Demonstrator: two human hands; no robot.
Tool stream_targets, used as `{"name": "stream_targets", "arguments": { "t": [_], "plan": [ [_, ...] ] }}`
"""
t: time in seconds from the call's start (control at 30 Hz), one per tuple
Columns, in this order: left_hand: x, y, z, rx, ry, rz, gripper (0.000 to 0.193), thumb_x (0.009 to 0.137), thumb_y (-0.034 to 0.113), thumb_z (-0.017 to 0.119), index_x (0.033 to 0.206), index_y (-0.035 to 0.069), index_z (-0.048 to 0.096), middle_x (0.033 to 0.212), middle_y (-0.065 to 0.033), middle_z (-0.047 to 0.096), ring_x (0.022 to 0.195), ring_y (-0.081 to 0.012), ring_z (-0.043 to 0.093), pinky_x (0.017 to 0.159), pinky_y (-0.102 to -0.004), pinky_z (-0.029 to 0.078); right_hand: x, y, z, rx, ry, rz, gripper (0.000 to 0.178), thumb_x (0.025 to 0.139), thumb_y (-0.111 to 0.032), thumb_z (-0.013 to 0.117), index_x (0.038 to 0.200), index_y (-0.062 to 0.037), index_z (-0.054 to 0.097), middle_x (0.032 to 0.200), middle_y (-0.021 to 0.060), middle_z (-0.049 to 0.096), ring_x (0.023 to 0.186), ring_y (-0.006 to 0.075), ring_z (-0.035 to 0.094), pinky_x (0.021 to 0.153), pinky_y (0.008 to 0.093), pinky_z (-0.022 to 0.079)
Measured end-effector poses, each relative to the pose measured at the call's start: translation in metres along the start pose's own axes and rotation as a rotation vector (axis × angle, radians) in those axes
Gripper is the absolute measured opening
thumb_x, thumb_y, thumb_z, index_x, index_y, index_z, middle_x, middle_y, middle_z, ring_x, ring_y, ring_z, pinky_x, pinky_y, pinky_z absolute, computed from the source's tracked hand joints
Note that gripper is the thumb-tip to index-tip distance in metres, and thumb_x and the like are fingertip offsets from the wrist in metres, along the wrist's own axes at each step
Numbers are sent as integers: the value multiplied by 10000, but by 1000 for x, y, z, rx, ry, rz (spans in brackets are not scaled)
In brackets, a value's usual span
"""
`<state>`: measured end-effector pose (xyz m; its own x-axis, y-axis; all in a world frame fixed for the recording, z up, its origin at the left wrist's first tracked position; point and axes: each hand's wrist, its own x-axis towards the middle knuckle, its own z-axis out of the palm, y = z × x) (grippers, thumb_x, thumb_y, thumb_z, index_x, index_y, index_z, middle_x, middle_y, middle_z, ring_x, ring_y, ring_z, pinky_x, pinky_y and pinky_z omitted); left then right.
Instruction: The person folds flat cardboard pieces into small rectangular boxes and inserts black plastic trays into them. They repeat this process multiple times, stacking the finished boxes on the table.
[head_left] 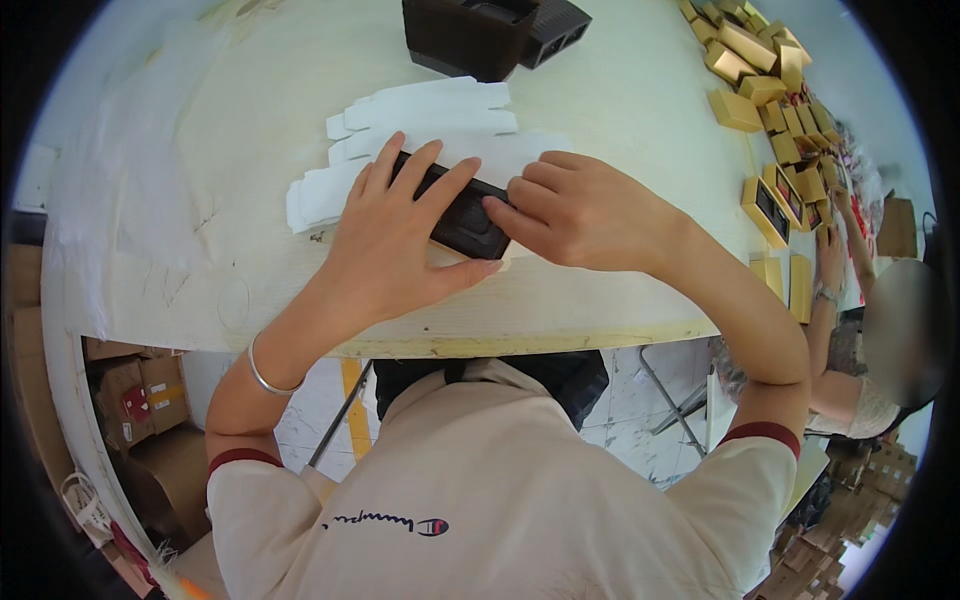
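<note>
A black molded plastic tray (466, 222) with recessed shapes lies in front of me on the table. My left hand (405, 235) spans it, fingers spread over its far edge and thumb along its near edge, gripping it. At the tray's right end, my right hand (560, 205) is closed, fingers curled and fingertips touching the tray. Whatever may be pinched in those fingers is hidden. Beneath and beyond the tray lie several flat white folded cartons (425, 110), overlapping one another.
Stacked black trays (465, 35) stand at the far edge. Many gold boxes (750, 50) are heaped at the right, where another person's hand (830, 255) is among them. Clear plastic sheeting (130, 170) covers the table's left side. Cardboard boxes (140, 395) sit below left.
</note>
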<state>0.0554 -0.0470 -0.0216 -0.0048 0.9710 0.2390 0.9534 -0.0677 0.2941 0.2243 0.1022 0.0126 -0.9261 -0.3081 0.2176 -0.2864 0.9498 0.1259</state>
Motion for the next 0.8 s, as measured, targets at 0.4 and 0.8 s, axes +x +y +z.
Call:
{"name": "stream_targets", "arguments": {
  "t": [0.4,0.8],
  "plan": [
    [4,-1,-10,-26,-118,12,743,721,461,716,1362,169,480,1367,-185,402,1298,-478,305,1039,-550,292,17,12,-17,106,-510,-19,263,745,-123,642,971,9,610,910,123,618,833,219,608,689,329,498],
    [-5,-14,-7,-287,-93,-19,634,913,420,520,1427,78,374,1468,-220,311,1379,-424,230,1112,-522,183,-9,-62,40,55,62,498,875,814,-638,476,1316,78,438,1426,238,370,1330,366,347,1093,488,273]
  ]
}}
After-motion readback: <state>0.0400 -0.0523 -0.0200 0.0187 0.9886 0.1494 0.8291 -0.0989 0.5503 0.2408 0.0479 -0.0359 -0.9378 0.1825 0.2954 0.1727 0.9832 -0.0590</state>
